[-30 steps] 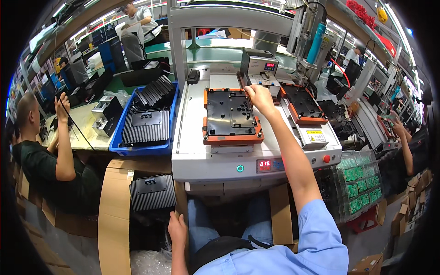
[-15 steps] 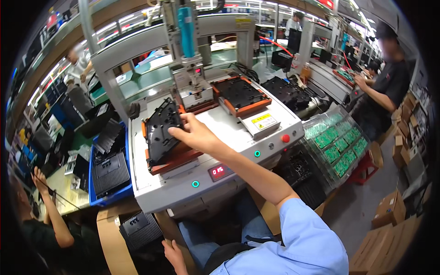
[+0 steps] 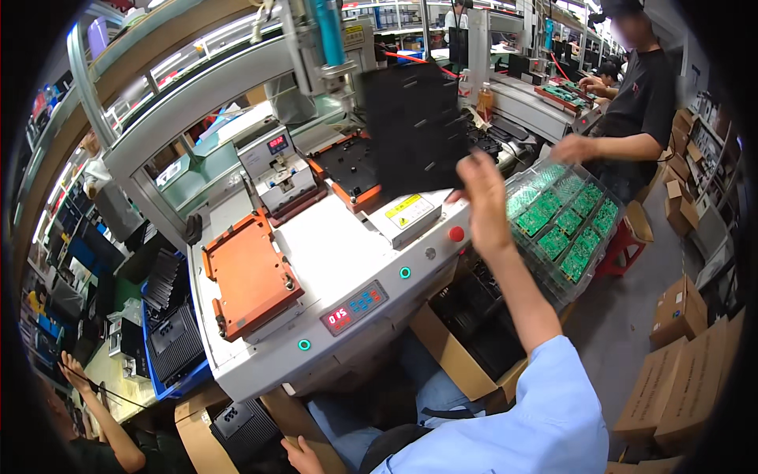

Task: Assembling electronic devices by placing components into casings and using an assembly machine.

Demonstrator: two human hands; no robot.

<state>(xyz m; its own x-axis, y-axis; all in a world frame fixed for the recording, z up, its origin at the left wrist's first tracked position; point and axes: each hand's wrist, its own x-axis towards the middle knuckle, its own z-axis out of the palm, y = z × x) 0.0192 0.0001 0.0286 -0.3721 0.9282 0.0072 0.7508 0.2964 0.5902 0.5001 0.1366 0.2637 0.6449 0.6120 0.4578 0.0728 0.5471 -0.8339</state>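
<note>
My right hand (image 3: 486,201) grips a thin black plastic panel (image 3: 414,130) by its right edge, raised over the right half of a white benchtop machine (image 3: 316,253). The panel's broad face, with several short slots, is toward me. At the left of the machine, an orange fixture (image 3: 249,272) lies bare. Another black panel (image 3: 347,170) sits in a second orange fixture, partly hidden behind the raised one. Low in the view, my left hand (image 3: 302,457) rests by the flap of a cardboard box (image 3: 296,419), fingers apart and holding nothing visible.
A blue bin (image 3: 170,383) of black finned parts stands left. To the right are a clear tray of green circuit boards (image 3: 572,261) and an open carton (image 3: 466,367) of black parts. A teal screwdriver (image 3: 328,31) hangs above. A co-worker (image 3: 643,103) stands at right.
My right hand has lifted the black panel off the left fixture and carried it right, turning it. The left fixture is now uncovered. The view has shifted; my left hand stays low.
</note>
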